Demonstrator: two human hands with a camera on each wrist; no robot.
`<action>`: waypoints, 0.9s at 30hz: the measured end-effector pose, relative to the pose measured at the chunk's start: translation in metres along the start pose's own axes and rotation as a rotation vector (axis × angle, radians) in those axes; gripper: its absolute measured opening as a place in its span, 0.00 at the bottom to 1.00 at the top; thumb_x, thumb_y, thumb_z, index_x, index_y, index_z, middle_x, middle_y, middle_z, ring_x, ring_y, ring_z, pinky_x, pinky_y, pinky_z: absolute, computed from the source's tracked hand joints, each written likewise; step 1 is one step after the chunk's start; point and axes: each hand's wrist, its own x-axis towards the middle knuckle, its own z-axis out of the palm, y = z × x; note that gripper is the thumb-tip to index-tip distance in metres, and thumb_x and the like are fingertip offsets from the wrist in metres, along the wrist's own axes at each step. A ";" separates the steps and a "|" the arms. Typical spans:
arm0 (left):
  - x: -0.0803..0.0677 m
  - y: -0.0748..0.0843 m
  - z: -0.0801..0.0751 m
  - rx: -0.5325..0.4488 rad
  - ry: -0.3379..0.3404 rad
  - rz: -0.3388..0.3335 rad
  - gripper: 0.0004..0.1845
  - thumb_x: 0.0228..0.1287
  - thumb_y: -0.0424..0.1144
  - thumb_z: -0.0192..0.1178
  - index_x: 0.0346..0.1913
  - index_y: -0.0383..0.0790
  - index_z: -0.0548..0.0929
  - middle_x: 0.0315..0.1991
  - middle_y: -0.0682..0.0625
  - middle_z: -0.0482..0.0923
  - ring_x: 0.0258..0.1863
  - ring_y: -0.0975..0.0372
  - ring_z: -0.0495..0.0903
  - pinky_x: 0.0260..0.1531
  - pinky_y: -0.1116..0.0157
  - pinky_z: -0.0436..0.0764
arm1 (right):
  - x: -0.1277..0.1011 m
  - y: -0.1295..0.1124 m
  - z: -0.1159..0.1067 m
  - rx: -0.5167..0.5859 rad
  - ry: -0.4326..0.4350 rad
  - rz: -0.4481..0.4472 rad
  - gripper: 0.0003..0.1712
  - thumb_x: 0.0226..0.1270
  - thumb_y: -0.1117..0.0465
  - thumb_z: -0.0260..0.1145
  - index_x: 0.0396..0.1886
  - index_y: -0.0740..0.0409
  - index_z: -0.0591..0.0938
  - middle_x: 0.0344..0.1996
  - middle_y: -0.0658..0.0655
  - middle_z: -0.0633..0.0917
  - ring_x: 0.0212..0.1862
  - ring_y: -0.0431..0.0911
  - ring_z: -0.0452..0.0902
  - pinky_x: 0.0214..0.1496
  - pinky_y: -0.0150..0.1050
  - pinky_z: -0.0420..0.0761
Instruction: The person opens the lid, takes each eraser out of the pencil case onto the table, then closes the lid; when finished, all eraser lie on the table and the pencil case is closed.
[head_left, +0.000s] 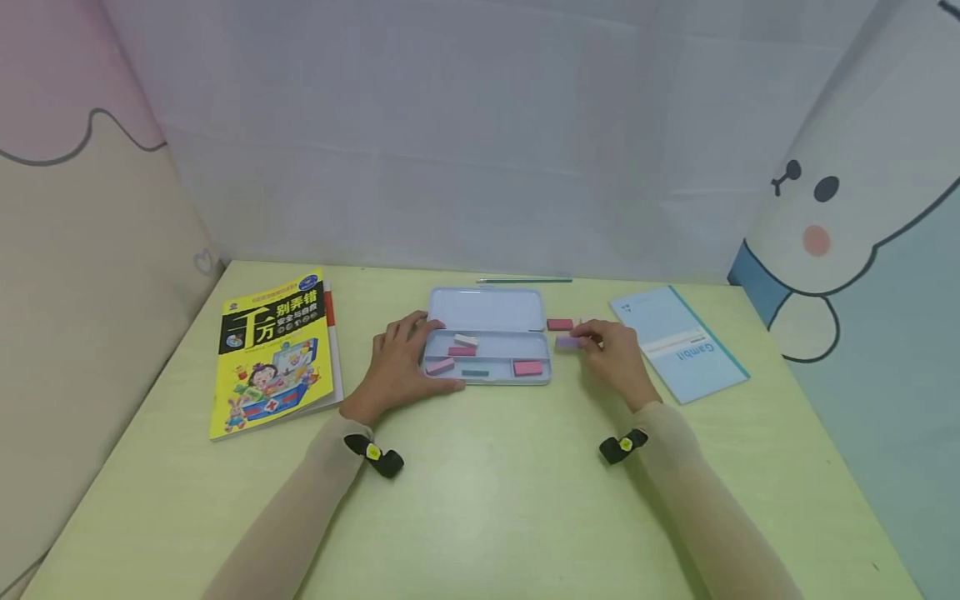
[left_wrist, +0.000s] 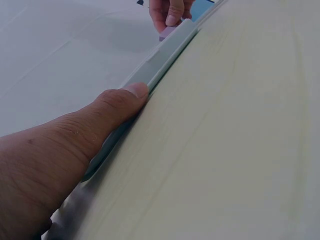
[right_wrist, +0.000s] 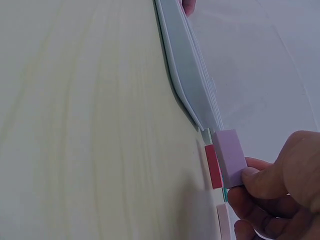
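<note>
Pale green table (head_left: 480,500), boxed in by a white sheet at the far side and cartoon panels left and right. An open tin (head_left: 487,346) sits at the centre, lid flat toward the far edge, tray toward you. In the tray: a white block (head_left: 466,340), a pink block (head_left: 461,351), a lilac block (head_left: 440,366), a small teal piece (head_left: 475,373) and a red block (head_left: 527,367). Your left hand (head_left: 401,362) braces the tin's left end, fingers curled over the far rim and thumb (left_wrist: 117,107) pressed along the near wall. Your right hand (head_left: 615,354) sits just right of the tin and pinches a purple block (right_wrist: 229,157) between thumb and fingertips; the block is lifted off the table, level with the tin's edge. A dark red block (head_left: 559,324) lies on the table just beyond it, and the right wrist view shows more pieces right under your fingers. A yellow book (head_left: 273,354) lies far left, a blue booklet (head_left: 678,342) right, a brush (head_left: 525,281) along the far edge. Risks, as I judge them: your pinch takes only one end of the purple block, so a tilt could let it slip and drop. A low sweep could knock the loose pieces beside the tin. If your left thumb eases, a nudge against the wall could slide the light tin.
</note>
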 end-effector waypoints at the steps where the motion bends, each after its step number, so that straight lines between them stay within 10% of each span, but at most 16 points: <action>1: 0.000 0.000 0.000 -0.001 0.000 -0.001 0.56 0.48 0.77 0.74 0.78 0.56 0.69 0.85 0.45 0.56 0.81 0.44 0.55 0.75 0.37 0.59 | 0.001 0.000 0.000 0.007 -0.016 0.006 0.12 0.76 0.73 0.62 0.49 0.67 0.90 0.53 0.69 0.91 0.54 0.62 0.84 0.63 0.59 0.81; 20: -0.002 0.001 -0.002 -0.004 -0.004 0.000 0.56 0.48 0.77 0.74 0.78 0.56 0.69 0.85 0.44 0.56 0.81 0.43 0.56 0.74 0.37 0.59 | 0.010 0.002 0.008 -0.104 -0.079 0.045 0.12 0.76 0.68 0.64 0.50 0.65 0.91 0.50 0.67 0.92 0.42 0.54 0.79 0.47 0.45 0.75; 27: -0.001 0.002 -0.002 -0.002 -0.009 -0.003 0.56 0.49 0.77 0.74 0.78 0.56 0.68 0.85 0.45 0.56 0.82 0.44 0.55 0.76 0.37 0.58 | 0.009 0.005 0.010 -0.120 -0.068 0.020 0.12 0.77 0.69 0.64 0.50 0.65 0.91 0.50 0.68 0.90 0.47 0.58 0.81 0.55 0.54 0.79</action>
